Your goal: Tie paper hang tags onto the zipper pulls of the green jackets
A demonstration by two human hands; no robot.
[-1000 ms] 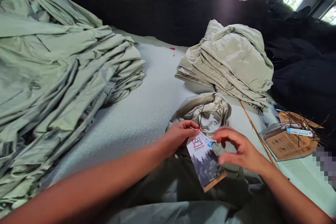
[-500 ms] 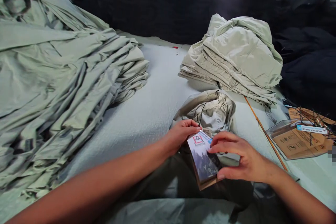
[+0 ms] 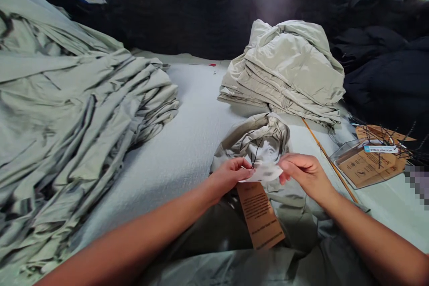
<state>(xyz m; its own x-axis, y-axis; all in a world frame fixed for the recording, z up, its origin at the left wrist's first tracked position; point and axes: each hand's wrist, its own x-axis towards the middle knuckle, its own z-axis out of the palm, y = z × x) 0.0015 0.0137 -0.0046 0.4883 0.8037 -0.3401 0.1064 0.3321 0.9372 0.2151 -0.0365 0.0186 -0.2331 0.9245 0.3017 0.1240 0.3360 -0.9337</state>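
My left hand (image 3: 231, 176) pinches the top of a bundle of hang tags near a black cord (image 3: 256, 155). A white tag (image 3: 264, 172) stretches between both hands, its far end pinched by my right hand (image 3: 303, 173). Below it hangs a brown printed card (image 3: 260, 216). Behind the tags lies the gathered opening of a grey-green garment (image 3: 264, 132), whose darker cloth spreads toward me under my forearms.
A large heap of grey-green garments (image 3: 83, 98) fills the left. A folded stack (image 3: 284, 67) stands behind the hands. At right are a clear tray with brown tags (image 3: 372, 167) and an orange strip (image 3: 330, 158). Black piles (image 3: 201, 13) line the back.
My right hand has moved up and closed on the white tag, lifting it flat and uncovering the brown card. The picture-printed tag face no longer shows. The view has shifted slightly right.
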